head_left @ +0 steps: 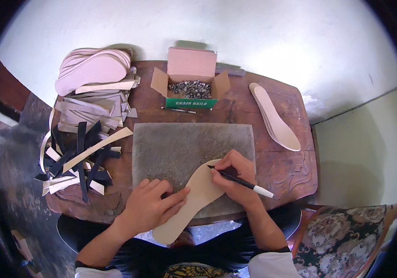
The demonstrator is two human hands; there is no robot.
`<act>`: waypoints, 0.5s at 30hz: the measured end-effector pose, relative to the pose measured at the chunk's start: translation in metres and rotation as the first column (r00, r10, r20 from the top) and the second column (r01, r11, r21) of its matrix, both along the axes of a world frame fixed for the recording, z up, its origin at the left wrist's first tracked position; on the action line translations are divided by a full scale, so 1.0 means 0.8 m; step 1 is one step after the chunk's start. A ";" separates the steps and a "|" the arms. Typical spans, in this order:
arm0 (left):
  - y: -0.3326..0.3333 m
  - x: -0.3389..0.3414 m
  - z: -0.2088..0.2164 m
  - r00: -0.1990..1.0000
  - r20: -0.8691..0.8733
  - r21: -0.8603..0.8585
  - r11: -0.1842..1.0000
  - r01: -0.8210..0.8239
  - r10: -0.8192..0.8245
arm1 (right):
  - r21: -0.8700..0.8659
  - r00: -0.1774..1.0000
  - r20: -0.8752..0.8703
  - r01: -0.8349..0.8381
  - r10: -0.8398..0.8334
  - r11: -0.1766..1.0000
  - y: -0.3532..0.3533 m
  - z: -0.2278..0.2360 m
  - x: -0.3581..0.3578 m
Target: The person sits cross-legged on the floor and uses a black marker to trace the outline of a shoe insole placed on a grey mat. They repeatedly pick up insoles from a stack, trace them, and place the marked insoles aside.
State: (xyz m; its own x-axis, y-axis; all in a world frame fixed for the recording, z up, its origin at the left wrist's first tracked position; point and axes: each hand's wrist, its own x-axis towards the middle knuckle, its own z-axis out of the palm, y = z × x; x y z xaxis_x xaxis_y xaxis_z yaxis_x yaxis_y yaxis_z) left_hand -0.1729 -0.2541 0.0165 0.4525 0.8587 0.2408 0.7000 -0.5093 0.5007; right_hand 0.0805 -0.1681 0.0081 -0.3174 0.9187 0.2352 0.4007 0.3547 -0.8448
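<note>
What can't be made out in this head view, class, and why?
Head view throughout:
Whether the slim black-and-white pen touches the curved cream sole: tip too small.
Shapes of single silvery metal bits in the green cardboard box: too small.
Lower left corner of the grey rectangular board: hidden by the bare left hand.

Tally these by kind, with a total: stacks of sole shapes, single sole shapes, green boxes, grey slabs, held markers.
Stacks of sole shapes: 2 (left stack, right stack)
Single sole shape: 1
Green box: 1
Grey slab: 1
Held marker: 1
Total: 6
</note>
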 end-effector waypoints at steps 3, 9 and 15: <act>0.001 0.000 -0.003 1.000 0.003 0.029 1.000 0.001 -0.002 | -0.025 1.000 -0.025 -0.005 0.005 1.000 -0.002 0.005 -0.002; 0.002 0.000 -0.007 1.000 0.015 0.038 0.999 0.000 0.000 | -0.038 0.999 -0.046 -0.002 0.000 0.999 -0.001 0.007 -0.004; 0.001 0.001 -0.003 1.000 0.007 0.026 1.000 0.007 -0.007 | -0.017 0.999 -0.027 -0.019 0.019 1.000 -0.001 0.005 -0.001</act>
